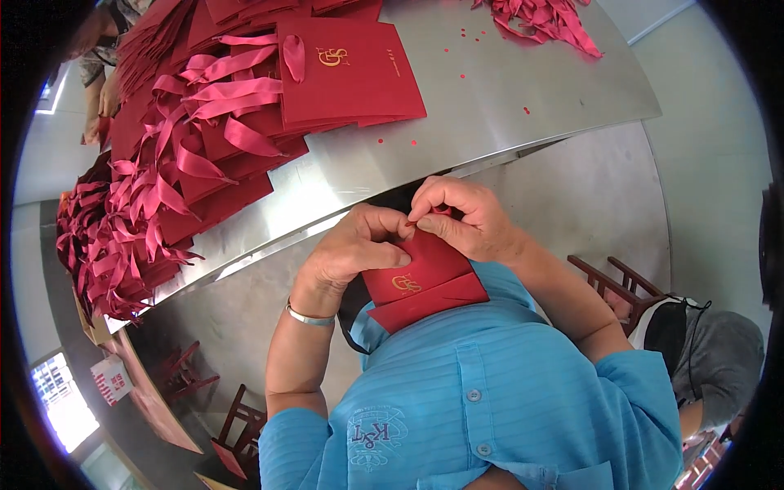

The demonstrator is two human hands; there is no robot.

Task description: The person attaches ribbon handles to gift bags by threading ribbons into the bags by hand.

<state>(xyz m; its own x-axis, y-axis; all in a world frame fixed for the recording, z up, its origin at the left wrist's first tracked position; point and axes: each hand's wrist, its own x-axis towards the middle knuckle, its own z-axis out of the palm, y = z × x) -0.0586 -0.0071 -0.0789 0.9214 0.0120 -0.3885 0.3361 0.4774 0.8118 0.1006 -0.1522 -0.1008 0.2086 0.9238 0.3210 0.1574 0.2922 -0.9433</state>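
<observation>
A small red paper gift bag (420, 269) with a gold emblem rests against my front, below the table edge. My left hand (355, 245) is closed on its upper left part, thumb lying across the bag's face. At the top edge, my right hand (465, 219) is pinched, its fingertips meeting those of the left. A bit of red shows between the right fingers; I cannot make out whether it is ribbon or the bag's edge.
Red gift bags with pink ribbon handles (216, 94) are heaped on the metal table (506, 98) at the left. Loose pink ribbons (547, 24) and small red paper dots lie farther right. Wooden stools (616, 286) stand on the floor. Another person's hand (109, 96) shows at far left.
</observation>
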